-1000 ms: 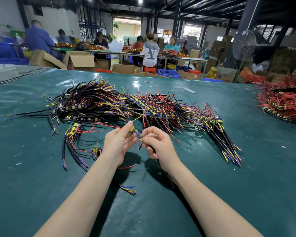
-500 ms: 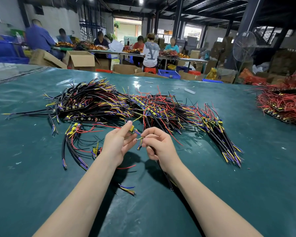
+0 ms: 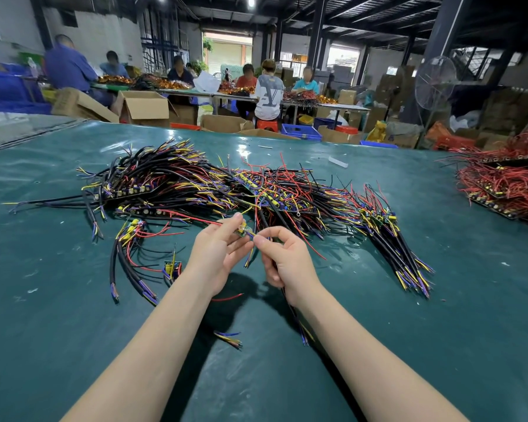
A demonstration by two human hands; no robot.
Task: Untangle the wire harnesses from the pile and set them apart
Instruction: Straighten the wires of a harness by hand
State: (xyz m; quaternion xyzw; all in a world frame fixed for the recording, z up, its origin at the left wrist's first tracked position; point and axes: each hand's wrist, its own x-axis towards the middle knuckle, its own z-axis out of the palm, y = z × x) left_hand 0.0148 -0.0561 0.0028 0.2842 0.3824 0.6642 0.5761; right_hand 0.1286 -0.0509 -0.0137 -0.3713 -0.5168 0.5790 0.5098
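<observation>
Green-board harness (image 3: pixel 243 232): my left grip (image 3: pixel 217 254) is pinching it, right grip (image 3: pixel 284 263) is clamping its wires (image 3: pixel 250 258), hands barely closing in; untangling is continuing.

A factory floor: workers (image 3: pixel 265 95) seated at long tables, cardboard boxes (image 3: pixel 144 108), wire heaps, steel roof beams.

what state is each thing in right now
left hand: pinches the small board
right hand: pinches the wires
small board: held in the air
main pile: tangled
right bundle: set apart, roughly aligned
red pile: heaped, far right
cardboard box: flaps open
fan: cannot tell if running
</observation>
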